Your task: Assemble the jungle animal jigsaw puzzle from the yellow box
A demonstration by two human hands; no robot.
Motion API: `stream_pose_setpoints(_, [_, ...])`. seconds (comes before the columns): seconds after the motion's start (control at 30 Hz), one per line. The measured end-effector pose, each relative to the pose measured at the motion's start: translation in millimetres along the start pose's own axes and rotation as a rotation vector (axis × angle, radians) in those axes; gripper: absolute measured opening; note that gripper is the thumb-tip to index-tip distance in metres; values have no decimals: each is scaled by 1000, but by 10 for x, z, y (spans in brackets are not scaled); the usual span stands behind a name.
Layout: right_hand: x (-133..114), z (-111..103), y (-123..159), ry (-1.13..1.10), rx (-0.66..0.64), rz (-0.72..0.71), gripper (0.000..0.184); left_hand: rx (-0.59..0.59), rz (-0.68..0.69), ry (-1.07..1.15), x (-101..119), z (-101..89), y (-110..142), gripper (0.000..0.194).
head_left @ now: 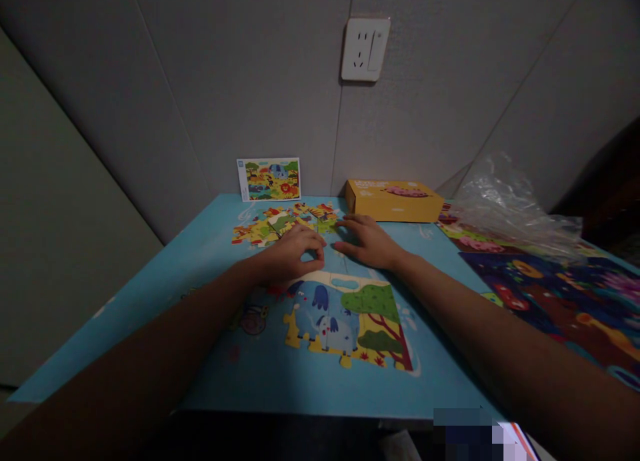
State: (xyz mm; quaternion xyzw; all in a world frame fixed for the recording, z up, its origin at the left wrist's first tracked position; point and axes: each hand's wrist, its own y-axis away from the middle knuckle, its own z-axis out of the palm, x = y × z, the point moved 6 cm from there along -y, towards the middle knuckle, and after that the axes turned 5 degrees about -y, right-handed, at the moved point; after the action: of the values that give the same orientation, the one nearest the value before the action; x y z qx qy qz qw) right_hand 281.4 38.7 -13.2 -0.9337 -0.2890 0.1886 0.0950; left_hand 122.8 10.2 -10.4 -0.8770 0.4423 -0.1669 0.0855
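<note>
While both arms stretch out over the blue table (150, 281), the left hand (290, 251) lies palm down with bent fingers on loose puzzle pieces (280, 224), gripping none. Just beside it, the right hand (367, 242) rests flat and open, holding nothing. Below them sits the joined elephant puzzle (345, 321).

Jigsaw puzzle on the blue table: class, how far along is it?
Done: a joined section showing blue elephants and a tree. In hand: the left hand and right hand rest at its top edge, by the loose pieces. Left: those pieces remain unjoined; the reference card shows more picture.
</note>
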Motion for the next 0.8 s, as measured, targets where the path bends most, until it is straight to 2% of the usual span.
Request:
stream_pose_setpoints(0.13, [58, 171, -54, 67, -113, 19, 60, 11, -16, -5, -4, -1, 9, 16])
stream_pose_setpoints(0.4, [-22, 92, -41, 54, -81, -18, 49, -2, -39, 1, 23, -9, -2, 26])
stream_pose_setpoints(0.5, [-28, 151, -23, 69, -124, -24, 52, 27, -113, -49, -33, -15, -10, 20])
stream_pose_setpoints(0.63, [-48, 225, -11, 87, -214, -20, 56, 44, -279, -113, -158, -22, 2, 16])
stream_pose_setpoints(0.8, [-87, 135, -52, 143, -158, -36, 54, 23, -342, -125, -178, -32, 9, 24])
